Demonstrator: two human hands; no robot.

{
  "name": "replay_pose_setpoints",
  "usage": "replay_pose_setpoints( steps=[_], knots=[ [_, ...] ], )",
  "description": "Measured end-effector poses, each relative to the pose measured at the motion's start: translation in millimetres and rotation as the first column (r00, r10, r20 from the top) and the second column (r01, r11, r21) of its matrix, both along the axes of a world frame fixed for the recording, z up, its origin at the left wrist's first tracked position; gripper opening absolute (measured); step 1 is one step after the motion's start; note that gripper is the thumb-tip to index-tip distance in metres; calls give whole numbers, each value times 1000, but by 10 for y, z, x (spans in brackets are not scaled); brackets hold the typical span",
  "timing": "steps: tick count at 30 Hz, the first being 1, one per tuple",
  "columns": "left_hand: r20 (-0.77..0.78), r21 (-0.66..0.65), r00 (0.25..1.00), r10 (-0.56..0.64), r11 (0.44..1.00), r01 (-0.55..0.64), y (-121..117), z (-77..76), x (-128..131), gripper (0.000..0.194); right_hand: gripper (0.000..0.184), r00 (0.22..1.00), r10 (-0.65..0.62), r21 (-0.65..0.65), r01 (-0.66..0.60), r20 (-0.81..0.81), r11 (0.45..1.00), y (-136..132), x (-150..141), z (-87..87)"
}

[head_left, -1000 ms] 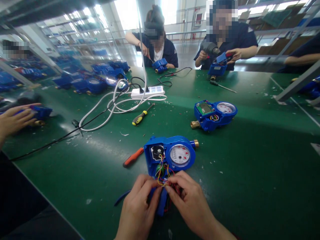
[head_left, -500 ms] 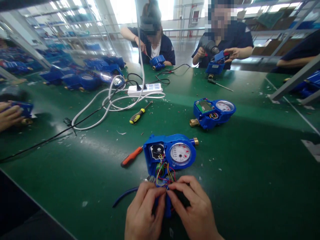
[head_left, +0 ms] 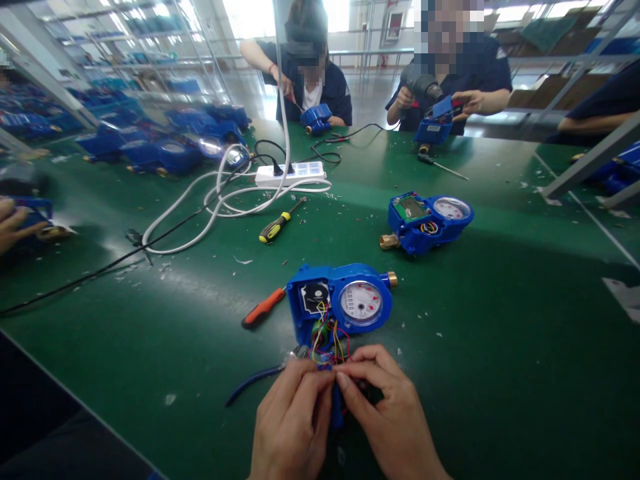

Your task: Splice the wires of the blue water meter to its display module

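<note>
A blue water meter point(head_left: 367, 327) lies opened in front of me, its round dial facing up and its side compartment uncovered. Thin coloured wires point(head_left: 336, 339) run from that compartment toward my fingers. Between my hands is a small blue plastic part point(head_left: 337, 408), mostly hidden by them. My left hand point(head_left: 295, 417) is closed around its left side, fingertips pressed together at the top. My right hand point(head_left: 387, 407) pinches at the same upper edge with thumb and forefinger; any tiny piece there is too hidden to name. Left of the meter lie an orange-handled screwdriver point(head_left: 263, 309) and blue-handled pliers point(head_left: 253, 383).
Farther right sits a second open water meter point(head_left: 430, 223). A yellow-black screwdriver point(head_left: 275, 227) lies near a white power strip point(head_left: 290, 175) with looped cables. Several blue meters point(head_left: 165, 150) are piled back left. Co-workers handle meters across the green table point(head_left: 500, 320) and at the left edge.
My fingertips have shifted slightly at the top of the blue part, and my hands stay together. At the left edge, a co-worker's hand has moved a little left.
</note>
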State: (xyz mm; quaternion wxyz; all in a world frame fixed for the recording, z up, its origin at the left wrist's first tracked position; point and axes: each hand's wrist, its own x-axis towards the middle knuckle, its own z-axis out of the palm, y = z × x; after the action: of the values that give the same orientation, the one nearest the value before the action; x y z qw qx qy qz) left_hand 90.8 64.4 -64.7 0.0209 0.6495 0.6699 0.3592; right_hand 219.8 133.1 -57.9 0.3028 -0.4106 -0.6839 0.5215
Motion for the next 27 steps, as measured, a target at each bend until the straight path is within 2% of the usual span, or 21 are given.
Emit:
replay_pose_setpoints(
  steps=[4,10,16,27],
  knots=[
    [20,-16,1000,-8,1000,9,1,-2,-13,12,14,1000,3,-23,-3,-4,1000,7,-9,7],
    [64,-20,998,-23,1000,24,0,10,-21,14,14,1000,-13,9,13,-11,1000,1,-9,-32],
    [105,-27,994,-14,999,17,-15,9,-28,13,14,999,10,-32,-11,-52,999,11,4,-39],
    [147,-27,989,-25,999,29,-3,24,-72,13,12,999,-52,166,53,-5,985,20,-38,-37]
  ],
)
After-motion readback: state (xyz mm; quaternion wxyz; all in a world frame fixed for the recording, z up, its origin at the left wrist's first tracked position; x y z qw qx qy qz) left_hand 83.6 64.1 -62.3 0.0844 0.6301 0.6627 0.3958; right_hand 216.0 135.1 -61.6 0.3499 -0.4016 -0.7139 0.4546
